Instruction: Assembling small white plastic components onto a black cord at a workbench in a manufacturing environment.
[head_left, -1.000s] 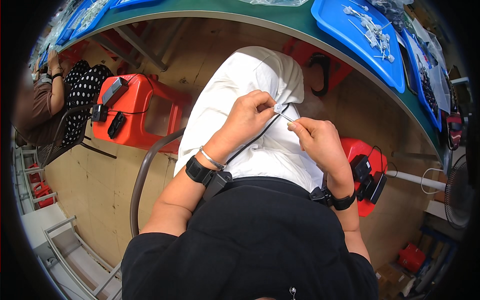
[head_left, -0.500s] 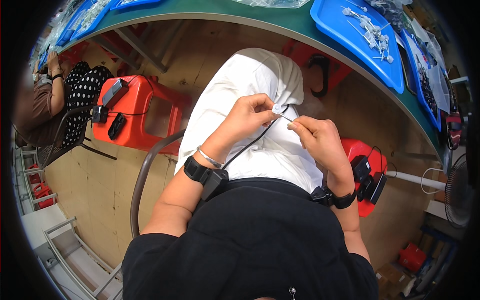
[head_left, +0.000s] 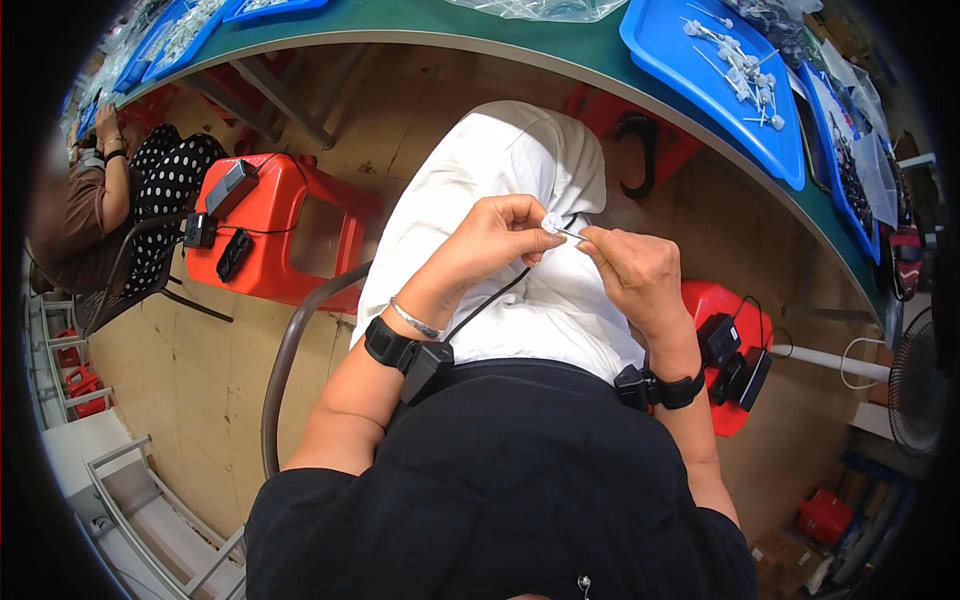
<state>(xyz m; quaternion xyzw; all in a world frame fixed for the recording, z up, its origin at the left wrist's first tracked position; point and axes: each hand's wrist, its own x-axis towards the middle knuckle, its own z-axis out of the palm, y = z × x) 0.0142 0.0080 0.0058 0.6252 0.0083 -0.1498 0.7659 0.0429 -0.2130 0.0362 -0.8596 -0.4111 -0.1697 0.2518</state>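
Observation:
Above my lap, both hands meet at a small whitish translucent piece with a rounded head and a thin metal shaft. My left hand pinches the piece by its head between thumb and forefinger. From the other side, my right hand is closed on the end of the thin shaft; its fingertips hide that end. Whether shaft and head are one part I cannot tell. A black cable runs over the white trousers beneath my hands.
A green table curves across the far side. On it, a blue tray holds several similar white-headed pieces. Red stools with small black devices stand at both sides. Another person sits far left. A fan stands right.
My right hand has moved slightly left and turned, and its fingertips are closer to the white head. My left hand has shifted only a little. The piece stays between them.

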